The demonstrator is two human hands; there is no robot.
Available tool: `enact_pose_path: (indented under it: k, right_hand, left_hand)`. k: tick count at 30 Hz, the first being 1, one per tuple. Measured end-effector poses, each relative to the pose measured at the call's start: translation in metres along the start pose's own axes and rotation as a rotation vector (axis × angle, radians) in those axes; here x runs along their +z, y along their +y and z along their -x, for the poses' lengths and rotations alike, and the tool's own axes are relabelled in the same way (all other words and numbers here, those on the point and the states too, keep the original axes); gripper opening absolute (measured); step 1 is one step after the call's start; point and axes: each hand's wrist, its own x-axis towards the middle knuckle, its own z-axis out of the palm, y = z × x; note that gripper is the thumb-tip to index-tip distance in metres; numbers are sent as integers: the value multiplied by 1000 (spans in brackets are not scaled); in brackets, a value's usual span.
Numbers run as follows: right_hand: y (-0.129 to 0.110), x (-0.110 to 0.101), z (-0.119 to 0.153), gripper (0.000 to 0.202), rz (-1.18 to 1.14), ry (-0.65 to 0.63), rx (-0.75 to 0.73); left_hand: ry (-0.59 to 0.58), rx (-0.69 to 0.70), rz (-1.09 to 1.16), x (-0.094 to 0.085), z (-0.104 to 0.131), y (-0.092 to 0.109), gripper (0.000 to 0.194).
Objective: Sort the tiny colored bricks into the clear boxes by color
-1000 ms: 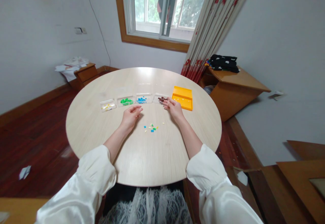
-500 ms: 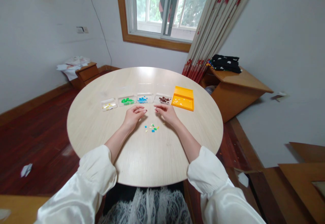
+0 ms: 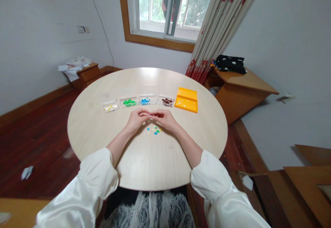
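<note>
Here, the left hand (image 3: 136, 120) and right hand (image 3: 165, 119) meet fingertip to fingertip, fingers pinched around something small and dark, too tiny for me to name, above the round counter (image 3: 147, 162), just beyond the loose coloured pieces (image 3: 155, 131).

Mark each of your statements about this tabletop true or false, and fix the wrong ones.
1. The left hand and right hand meet at the fingers. True.
2. The orange case is shut. False: it lies open, with pale bits inside.
3. The green pieces are left of the boxed blue pieces. True.
4. The dark brown pieces sit at the far left of the row. False: they are between the boxed blue pieces and the orange case.
5. Loose pieces lie directly on the table. True.
</note>
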Motion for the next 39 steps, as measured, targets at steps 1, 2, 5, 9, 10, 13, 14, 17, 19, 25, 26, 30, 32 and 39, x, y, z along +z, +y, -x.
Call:
enact_pose_path:
  k: [1,2,5,9,10,13,14,17,19,25,26,30,32,39]
  right_hand:
    - [0,0,0,28,-9,2,7]
    - [0,0,0,27,-18,4,14]
    - [-1,0,0,24,-46,15,37]
    - [-1,0,0,20,-58,43,70]
    - [-1,0,-1,19,-56,49,76]
    - [0,0,-1,18,-56,65,83]
    - [0,0,-1,18,-57,67,82]
    - [0,1,-1,17,-60,63,77]
    - [-1,1,-1,18,-57,59,73]
    - [-1,-1,-1,16,5,54,55]
    - [0,-1,-1,15,16,56,57]
    - [4,-5,-5,8,-42,78,115]
    - [7,-8,-6,6,-93,98,180]
    - [9,-24,-7,12,37,103,295]
  left_hand:
    - [3,-3,0,0,0,0,38]
    - [6,-6,-1,0,0,0,38]
    - [17,-13,2,0,0,0,38]
    - [17,-8,-2,-1,0,-1,37]
    - [15,-4,-5,-1,0,-1,37]
    - [11,5,-8,-2,-1,-3,38]
    - [12,7,-5,-2,-1,-3,38]
    - [18,8,-3,-2,-2,-3,39]
    - [22,6,-4,-2,-2,-3,40]
    - [1,-21,-17,-2,-1,-4,41]
    - [1,-23,-20,-2,-1,-4,40]
    - [35,-17,-12,-2,-3,-5,35]
    - [53,-25,6,-3,-4,-6,35]
    - [70,-39,30,-3,-3,-2,35]
